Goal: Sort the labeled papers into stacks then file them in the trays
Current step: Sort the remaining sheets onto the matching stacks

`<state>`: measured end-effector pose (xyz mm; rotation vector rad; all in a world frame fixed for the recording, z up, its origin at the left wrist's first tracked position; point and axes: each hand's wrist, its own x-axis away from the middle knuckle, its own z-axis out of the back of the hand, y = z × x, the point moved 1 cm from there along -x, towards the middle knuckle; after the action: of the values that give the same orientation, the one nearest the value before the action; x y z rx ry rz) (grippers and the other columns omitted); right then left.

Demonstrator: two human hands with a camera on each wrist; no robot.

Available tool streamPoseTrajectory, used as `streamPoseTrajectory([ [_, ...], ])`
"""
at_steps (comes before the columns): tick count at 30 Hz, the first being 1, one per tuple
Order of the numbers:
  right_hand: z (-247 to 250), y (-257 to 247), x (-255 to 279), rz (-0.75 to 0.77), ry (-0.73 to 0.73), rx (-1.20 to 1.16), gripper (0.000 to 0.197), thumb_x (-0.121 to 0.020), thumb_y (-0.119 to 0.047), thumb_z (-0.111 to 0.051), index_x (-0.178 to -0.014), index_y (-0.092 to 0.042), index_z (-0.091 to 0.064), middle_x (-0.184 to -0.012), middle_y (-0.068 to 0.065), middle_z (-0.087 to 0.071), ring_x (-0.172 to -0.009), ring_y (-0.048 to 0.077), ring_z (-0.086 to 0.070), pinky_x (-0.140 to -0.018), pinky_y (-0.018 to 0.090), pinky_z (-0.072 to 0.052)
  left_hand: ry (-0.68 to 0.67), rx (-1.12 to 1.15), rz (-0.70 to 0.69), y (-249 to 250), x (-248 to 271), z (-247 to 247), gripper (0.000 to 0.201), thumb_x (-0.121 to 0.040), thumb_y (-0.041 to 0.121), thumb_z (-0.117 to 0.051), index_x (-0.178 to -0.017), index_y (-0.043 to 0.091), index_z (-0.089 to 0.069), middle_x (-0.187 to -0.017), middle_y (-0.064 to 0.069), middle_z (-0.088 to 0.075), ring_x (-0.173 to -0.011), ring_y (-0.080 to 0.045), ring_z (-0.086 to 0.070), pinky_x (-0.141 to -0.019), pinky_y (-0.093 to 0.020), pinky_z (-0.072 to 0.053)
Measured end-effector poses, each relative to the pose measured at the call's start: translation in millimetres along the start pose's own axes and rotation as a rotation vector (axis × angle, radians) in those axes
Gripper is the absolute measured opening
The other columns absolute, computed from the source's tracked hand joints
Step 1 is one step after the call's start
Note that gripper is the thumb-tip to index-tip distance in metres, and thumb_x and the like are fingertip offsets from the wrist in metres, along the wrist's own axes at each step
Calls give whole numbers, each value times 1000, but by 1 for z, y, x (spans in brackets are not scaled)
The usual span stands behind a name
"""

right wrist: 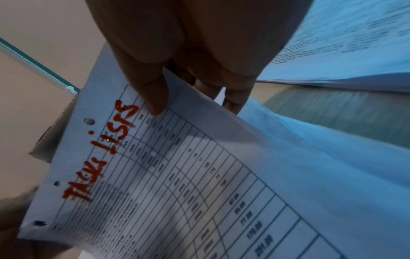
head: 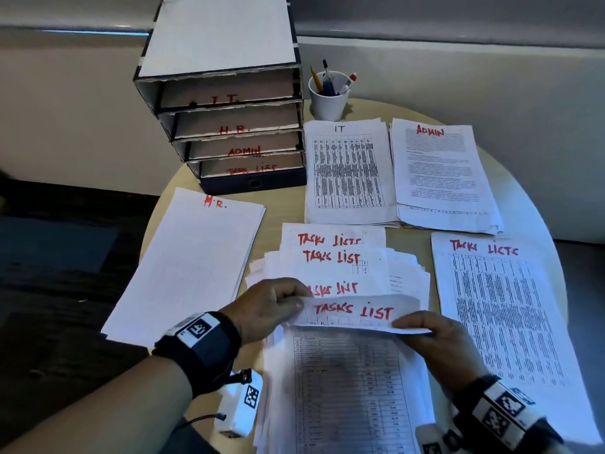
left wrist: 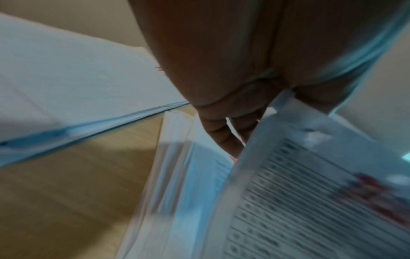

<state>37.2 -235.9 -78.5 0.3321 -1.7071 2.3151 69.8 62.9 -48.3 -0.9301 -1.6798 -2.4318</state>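
Observation:
A sheet marked "TASKS LIST" (head: 355, 312) (right wrist: 168, 175) curls up off the loose unsorted pile (head: 340, 381) at the table's front. My left hand (head: 271, 306) (left wrist: 239, 112) pinches its left top corner. At the right top corner my right hand (head: 435, 335) (right wrist: 177, 84) pinches it too, thumb on the printed side. More "TASKS LIST" sheets (head: 332, 253) fan out behind it. Sorted stacks lie around: H.R. (head: 193, 260) at left, IT (head: 347, 172) and ADMIN (head: 442, 172) at the back, a Tasks Lists stack (head: 501, 319) at right. The tray unit (head: 229, 126) stands at back left.
The trays are labeled I.T., H.R., ADMIN and TASK LIST from top to bottom. A white cup of pens (head: 329, 93) stands right of the tray unit. The round wooden table (head: 281, 208) drops off at left to a dark floor. A wall runs behind.

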Motion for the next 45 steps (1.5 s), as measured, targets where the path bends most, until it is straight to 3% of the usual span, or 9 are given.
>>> streamPoseTrajectory([
  [6, 11, 4, 9, -63, 5, -192, 22, -73, 15, -72, -77, -6, -74, -76, 9, -75, -78, 25, -70, -66, 20, -54, 101, -742, 78, -8, -31, 7, 55, -87, 8, -61, -139, 24, -48, -135, -7, -47, -125, -28, -47, -103, -40, -44],
  [11, 13, 3, 8, -130, -29, -500, 70, -76, 21, -62, -132, -20, -54, -110, 13, -73, -102, 26, -70, -90, 39, -56, 114, -827, 110, -3, -37, -3, 46, -88, 7, -61, -129, 28, -50, -126, -3, -61, -109, -28, -60, -91, -37, -50],
  [13, 15, 2, 6, -121, -47, -376, 56, -77, 16, -66, -121, -20, -63, -106, 11, -74, -101, 28, -70, -92, 46, -55, 136, -664, 34, -2, -35, 1, 36, -90, 1, -56, -112, 28, -64, -118, 1, -68, -107, -26, -63, -90, -34, -53],
  [16, 14, 2, 3, -54, 1, -52, 23, -74, 7, -76, -83, -14, -75, -105, 4, -74, -94, 9, -71, -78, 19, -54, 31, -330, -39, 5, -32, 4, 35, -94, -3, -55, -97, 30, -68, -109, 6, -70, -106, -18, -62, -91, -30, -53],
  [23, 6, 0, -7, -23, 110, 114, 28, -74, 0, -80, -70, -28, -76, -125, -9, -59, -103, 0, -61, -75, -8, -36, -45, -228, 34, 32, -60, 11, 29, -95, 2, -50, -90, 22, -70, -77, 8, -64, -78, -11, -55, -79, -24, -44],
  [29, 16, 4, -9, -44, 124, 108, 24, -75, -3, -79, -62, -23, -74, -64, -4, -70, -60, 9, -64, -54, 17, -47, 66, -434, 55, 27, -78, 17, 37, -91, 10, -55, -122, 26, -65, -121, -4, -57, -110, -21, -55, -96, -30, -44],
  [33, 23, 9, 1, -65, 69, 55, 24, -70, 5, -79, -62, -16, -73, -62, 2, -70, -59, 13, -62, -55, 18, -48, 172, -956, 221, 13, -83, 21, 69, -84, 43, -66, -145, 35, -36, -138, -6, -40, -130, -32, -40, -103, -49, -41],
  [40, 21, 12, 8, -135, 50, -293, 68, -75, 17, -68, -126, -25, -52, -96, 5, -77, -90, 21, -74, -74, 33, -59, 368, -995, 53, -2, -73, 12, 42, -88, 33, -62, -129, 29, -55, -129, -3, -49, -121, -30, -41, -91, -42, -42],
  [45, 23, 17, 17, -3, 6, -74, 21, -70, 5, -79, -73, -16, -77, -77, 4, -76, -81, 26, -72, -66, 20, -53, 451, -842, -225, -14, -56, 10, 23, -87, 15, -65, -108, 18, -72, -106, -8, -67, -100, -37, -61, -79, -40, -50],
])
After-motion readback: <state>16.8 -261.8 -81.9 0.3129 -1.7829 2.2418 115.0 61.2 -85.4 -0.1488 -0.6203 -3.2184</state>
